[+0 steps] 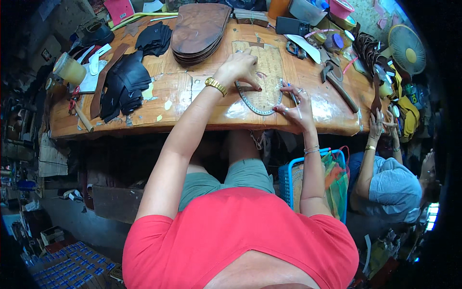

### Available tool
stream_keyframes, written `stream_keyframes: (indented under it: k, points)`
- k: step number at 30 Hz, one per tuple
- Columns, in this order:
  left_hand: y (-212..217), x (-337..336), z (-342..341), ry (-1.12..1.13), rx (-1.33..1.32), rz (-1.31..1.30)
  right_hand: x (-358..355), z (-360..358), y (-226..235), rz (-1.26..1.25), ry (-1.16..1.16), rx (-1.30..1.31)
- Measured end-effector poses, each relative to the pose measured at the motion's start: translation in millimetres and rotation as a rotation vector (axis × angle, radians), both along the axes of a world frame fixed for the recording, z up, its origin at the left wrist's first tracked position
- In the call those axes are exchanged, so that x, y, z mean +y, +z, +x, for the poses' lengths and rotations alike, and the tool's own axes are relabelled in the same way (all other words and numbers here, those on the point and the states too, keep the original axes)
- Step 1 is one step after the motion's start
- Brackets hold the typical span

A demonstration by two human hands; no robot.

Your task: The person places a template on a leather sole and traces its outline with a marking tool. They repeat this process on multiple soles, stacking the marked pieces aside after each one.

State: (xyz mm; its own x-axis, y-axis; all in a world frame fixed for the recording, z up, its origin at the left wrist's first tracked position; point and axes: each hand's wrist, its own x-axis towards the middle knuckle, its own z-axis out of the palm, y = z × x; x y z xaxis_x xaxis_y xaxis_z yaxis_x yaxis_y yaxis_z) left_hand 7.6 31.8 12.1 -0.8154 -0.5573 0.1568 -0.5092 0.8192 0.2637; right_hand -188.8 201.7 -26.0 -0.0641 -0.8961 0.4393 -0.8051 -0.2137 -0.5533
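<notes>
A tan, marked pattern piece (267,65) with a rounded near end lies on the wooden table. A pale measuring tape (255,110) curves around that end, following its edge. My left hand (238,67) rests over the upper left of the pattern, fingers apart, its thumb reaching inward across the piece. At the right side of the curve, my right hand (299,107) has its thumb and index finger against the tape, with a slim pen (293,99) held among the fingers, partly hidden by them.
Brown leather pieces (199,29) are stacked behind my left hand; black leather pieces (126,82) lie left. A hammer (341,91) lies right, near jars (333,42). A blue basket (286,185) stands below the table edge. Another person (392,185) works at far right.
</notes>
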Motion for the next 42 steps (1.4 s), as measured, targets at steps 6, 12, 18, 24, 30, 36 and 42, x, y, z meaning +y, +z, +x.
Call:
stream_keyframes:
  k: [6,12,18,24,30,36,42]
  points:
    - [-17,-25,-14,-0.048,-0.041,0.106,-9,-9,7,0.036,0.025,0.039]
    - [1,-10,-7,-0.019,-0.056,0.095,-88,-44,32,-0.137,0.025,-0.208]
    - [0,-10,-3,-0.017,-0.053,0.088,-206,-43,14,0.109,0.376,-0.676]
    - [0,-10,0,-0.002,-0.064,0.076,-258,18,-15,0.089,0.390,-0.745]
    - [-3,-12,-4,-0.007,-0.068,0.064,-284,20,-25,0.040,0.317,-0.280]
    - [1,-12,-2,-0.017,-0.072,0.088,-291,24,-21,0.065,0.324,-0.189]
    - [-3,-13,-2,-0.017,-0.055,0.074,-293,22,-22,0.031,0.297,-0.069]
